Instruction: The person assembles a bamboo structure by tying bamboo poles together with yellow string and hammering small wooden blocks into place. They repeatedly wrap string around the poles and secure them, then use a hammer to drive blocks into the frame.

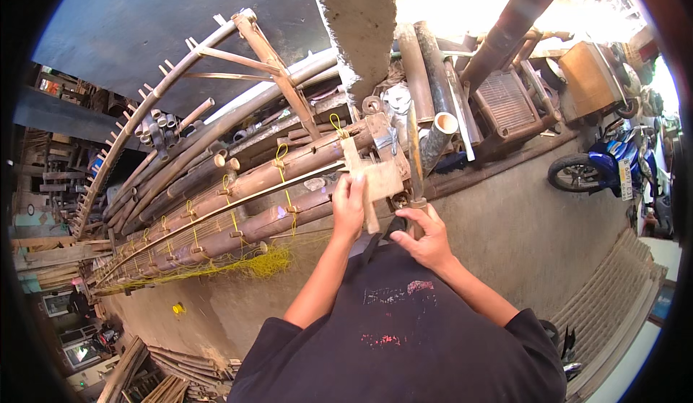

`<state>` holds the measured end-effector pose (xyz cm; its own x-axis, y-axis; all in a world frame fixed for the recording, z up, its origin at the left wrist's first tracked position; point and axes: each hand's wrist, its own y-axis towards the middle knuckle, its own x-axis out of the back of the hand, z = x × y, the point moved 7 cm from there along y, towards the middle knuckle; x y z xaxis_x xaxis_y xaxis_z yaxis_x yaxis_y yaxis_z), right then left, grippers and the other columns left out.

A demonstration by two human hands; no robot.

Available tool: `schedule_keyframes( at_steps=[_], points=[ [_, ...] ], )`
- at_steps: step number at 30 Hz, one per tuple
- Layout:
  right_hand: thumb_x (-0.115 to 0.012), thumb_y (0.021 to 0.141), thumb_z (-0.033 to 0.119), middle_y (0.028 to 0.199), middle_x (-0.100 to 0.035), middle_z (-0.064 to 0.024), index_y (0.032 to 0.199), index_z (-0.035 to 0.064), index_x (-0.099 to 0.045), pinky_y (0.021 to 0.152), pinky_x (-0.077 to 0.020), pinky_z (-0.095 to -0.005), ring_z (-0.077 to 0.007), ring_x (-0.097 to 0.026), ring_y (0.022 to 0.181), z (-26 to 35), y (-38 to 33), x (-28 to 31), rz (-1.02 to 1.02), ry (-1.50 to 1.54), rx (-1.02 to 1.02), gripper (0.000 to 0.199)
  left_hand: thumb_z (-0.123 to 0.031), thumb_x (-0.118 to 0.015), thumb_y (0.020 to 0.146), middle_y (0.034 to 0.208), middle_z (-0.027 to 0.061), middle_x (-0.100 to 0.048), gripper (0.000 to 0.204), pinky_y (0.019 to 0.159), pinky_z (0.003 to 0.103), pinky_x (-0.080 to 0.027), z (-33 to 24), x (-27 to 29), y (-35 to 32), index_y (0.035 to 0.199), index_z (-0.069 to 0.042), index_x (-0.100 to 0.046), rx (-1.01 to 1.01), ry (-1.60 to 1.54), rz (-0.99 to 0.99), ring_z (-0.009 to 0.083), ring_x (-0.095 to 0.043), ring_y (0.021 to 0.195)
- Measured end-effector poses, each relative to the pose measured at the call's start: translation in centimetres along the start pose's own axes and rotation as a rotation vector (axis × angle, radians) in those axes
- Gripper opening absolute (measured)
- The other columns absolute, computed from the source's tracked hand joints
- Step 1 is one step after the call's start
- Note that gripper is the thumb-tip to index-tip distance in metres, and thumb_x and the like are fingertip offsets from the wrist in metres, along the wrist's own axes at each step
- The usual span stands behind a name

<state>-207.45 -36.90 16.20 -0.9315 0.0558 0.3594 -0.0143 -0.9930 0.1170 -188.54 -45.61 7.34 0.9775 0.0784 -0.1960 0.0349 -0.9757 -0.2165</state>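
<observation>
Your left hand (349, 204) is gripping a pale, flat wooden piece with crossing arms (382, 181), fingers and thumb closing on its near left edge. You are holding it in front of your chest, above the near end of the bamboo frame, and that edge grip is leaving its broad block exposed on the right, probably so your fingers are staying out of the tool's way.

Your right hand (427, 238) is wrapping around the handle end of a long, narrow, brownish metal-bladed tool (413, 143). The blade is pointing away from you, just beside the block's right edge; whether the two are touching, you cannot tell from here. Gripping low is likely giving you control while the blade is lying clear of your palm. A small black object (397, 225) is showing beside this hand, too hidden to identify.

Beyond and to the left, long brown bamboo poles (267, 215) are running side by side. Loops of thin yellow cord (281, 155) are circling them at intervals, apparently for holding their spacing. A loose yellow tangle of cord (263, 262) is hanging along the near side, and a blue motorcycle (610, 161) is standing well apart on the right.
</observation>
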Motion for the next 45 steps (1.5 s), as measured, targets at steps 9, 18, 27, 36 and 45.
schedule_keyframes(
  at_steps=[9, 18, 27, 36, 45],
  points=[
    [-0.086, 0.079, 0.039, 0.115, -0.053, -0.0182, 0.112, 0.0158, -0.07, 0.063, -0.0586, -0.0443, -0.0346, -0.068, 0.074, 0.0, 4.0, -2.2, -0.18, -0.507, 0.067, 0.043, -0.027, -0.076, 0.093, 0.083, 0.0068, -0.062, 0.035, 0.045, 0.03, -0.054, -4.3, -2.2, 5.1, 0.098, -0.002, -0.052, 0.119, 0.292, 0.065, 0.0146, -0.065, 0.059],
    [-0.076, 0.089, 0.041, 0.116, -0.053, -0.0206, 0.113, 0.019, -0.074, 0.064, -0.0585, -0.0489, -0.0414, -0.07, 0.08, -3.4, 4.8, -4.6, -0.343, -0.552, -0.1, 0.032, -0.037, -0.074, 0.098, 0.083, 0.0032, -0.063, 0.037, 0.064, 0.027, -0.055, -5.2, 1.8, 10.5, 0.1, -0.004, -0.058, 0.133, 0.222, 0.21, 0.0109, -0.064, 0.073],
    [-0.075, 0.09, 0.042, 0.118, -0.054, -0.022, 0.118, 0.021, -0.073, 0.068, -0.0587, -0.0514, -0.0436, -0.07, 0.085, -5.3, 3.4, -8.3, -0.395, -0.615, -0.243, 0.035, -0.047, -0.067, 0.101, 0.129, 0.0162, -0.067, 0.066, 0.101, 0.037, -0.048, -5.3, 3.0, 18.4, 0.144, 0.0, -0.05, 0.145, 0.488, 0.445, 0.0221, -0.061, 0.119],
    [-0.072, 0.092, 0.05, 0.121, -0.054, -0.019, 0.126, 0.0238, -0.071, 0.064, -0.0592, -0.0482, -0.0399, -0.071, 0.079, -4.5, 2.4, -8.7, -0.317, -0.689, -0.357, 0.043, -0.042, -0.067, 0.102, 0.123, 0.008, -0.07, 0.05, 0.102, 0.034, -0.047, -4.3, -1.1, 18.3, 0.134, -0.004, -0.065, 0.128, 0.539, 0.681, 0.0163, -0.062, 0.116],
    [-0.071, 0.093, 0.048, 0.122, -0.054, -0.0186, 0.131, 0.0246, -0.069, 0.066, -0.0595, -0.0496, -0.0406, -0.072, 0.083, -3.9, 3.0, -8.7, -0.311, -0.677, -0.378, 0.045, -0.043, -0.053, 0.108, 0.102, 0.0128, -0.072, 0.049, 0.091, 0.037, -0.049, -4.7, 0.0, 18.7, 0.109, 0.003, -0.07, -0.173, 0.797, 0.645, 0.0245, -0.065, 0.098]
  ],
)
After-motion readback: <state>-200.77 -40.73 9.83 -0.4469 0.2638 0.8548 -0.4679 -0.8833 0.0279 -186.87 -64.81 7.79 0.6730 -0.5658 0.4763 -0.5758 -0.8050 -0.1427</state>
